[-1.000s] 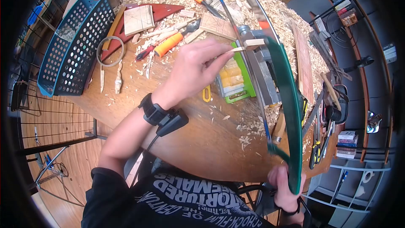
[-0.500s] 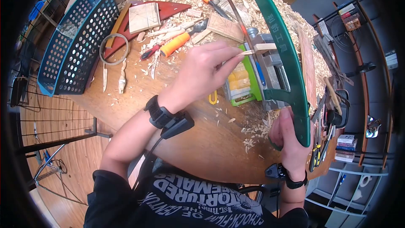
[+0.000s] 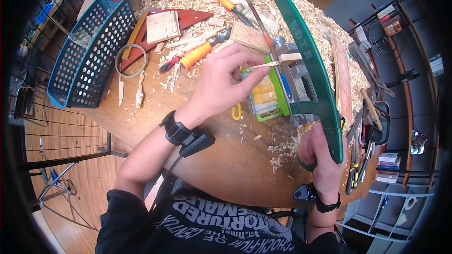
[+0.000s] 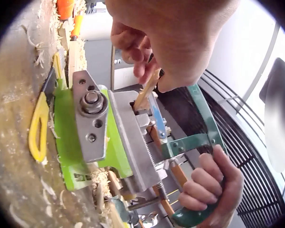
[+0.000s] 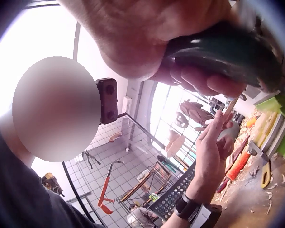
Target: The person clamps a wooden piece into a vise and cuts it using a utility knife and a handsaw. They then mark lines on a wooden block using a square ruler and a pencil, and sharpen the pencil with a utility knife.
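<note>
Green-framed, the hacksaw [image 3: 311, 61] sat clamped in my right grip [image 3: 324, 160], its blade [image 3: 286, 85] at the wooden strip [image 3: 290, 57]; my left grip [image 3: 223, 80] pinched that strip, held in the vise [image 3: 297, 83] toward the worktop's [image 3: 212, 160] right edge.

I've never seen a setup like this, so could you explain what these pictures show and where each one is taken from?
There is no robot here, just a person with bare hands. The head camera gives the wide view looking down; the left wrist camera and right wrist camera give the two close views.

The right hand grips a green hacksaw. The left hand pinches the end of a slim wooden piece set in a metal vise.

On the wooden table lie wood shavings, an orange-handled tool and others, and a blue perforated basket.
</note>
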